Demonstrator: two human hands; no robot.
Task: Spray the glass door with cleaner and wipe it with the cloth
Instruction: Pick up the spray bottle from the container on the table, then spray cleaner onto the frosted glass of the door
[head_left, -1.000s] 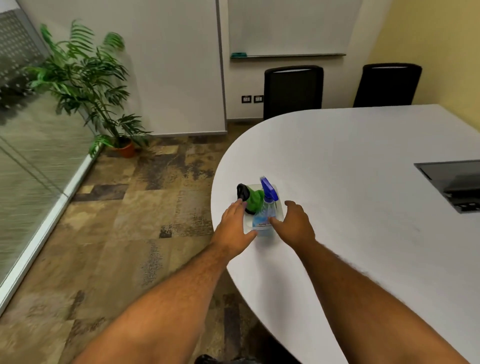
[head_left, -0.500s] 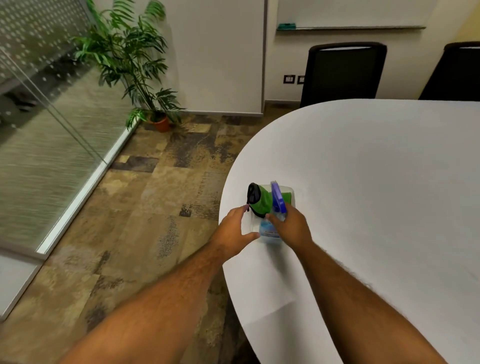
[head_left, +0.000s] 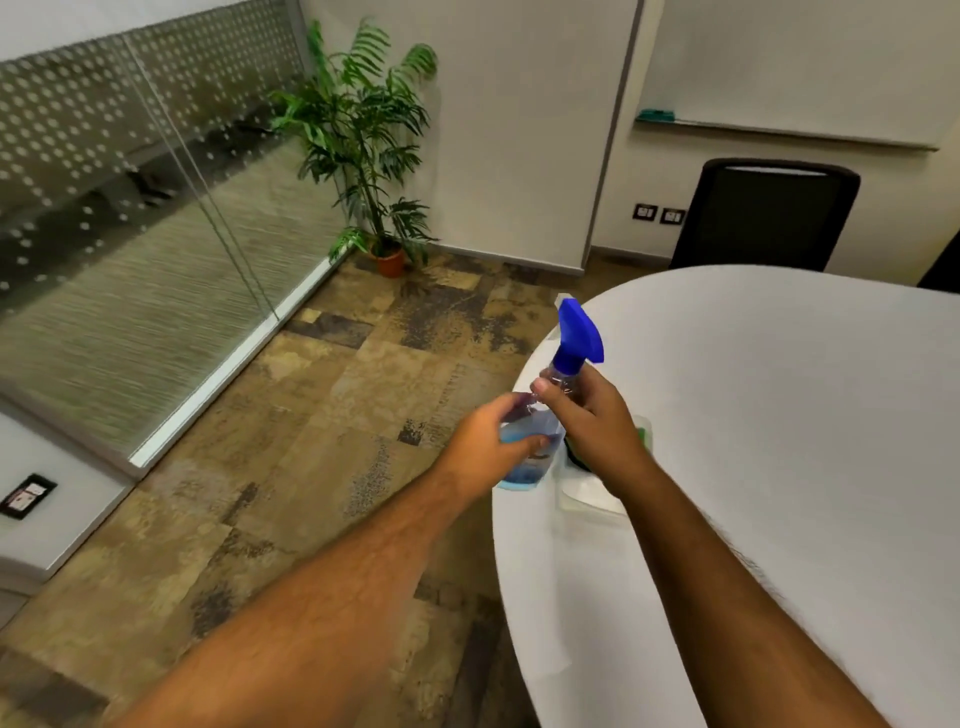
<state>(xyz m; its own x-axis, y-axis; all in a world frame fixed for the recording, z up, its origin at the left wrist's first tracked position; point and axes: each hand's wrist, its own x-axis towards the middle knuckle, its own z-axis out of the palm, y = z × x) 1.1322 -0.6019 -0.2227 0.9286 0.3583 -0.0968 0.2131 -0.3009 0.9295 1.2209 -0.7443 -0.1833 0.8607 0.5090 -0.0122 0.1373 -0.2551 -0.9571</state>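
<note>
A clear spray bottle (head_left: 530, 465) with blue liquid and a blue trigger head (head_left: 577, 332) is lifted above the edge of the white table (head_left: 779, 415). My right hand (head_left: 597, 426) grips its neck. My left hand (head_left: 488, 441) wraps around its body. A green cloth (head_left: 643, 432) peeks out behind my right hand, lying in a clear tray (head_left: 589, 493) on the table; most of it is hidden. The glass door (head_left: 156, 234), frosted with dots and stripes, stands at the left.
A potted palm (head_left: 363, 145) stands in the corner beside the glass. A black chair (head_left: 763, 213) is behind the table. Patterned carpet floor (head_left: 311, 415) lies between the table and the glass.
The spray bottle has been lifted out of the tray, with my right hand on its neck and my left hand moved onto its body. The view has turned left toward the glass.
</note>
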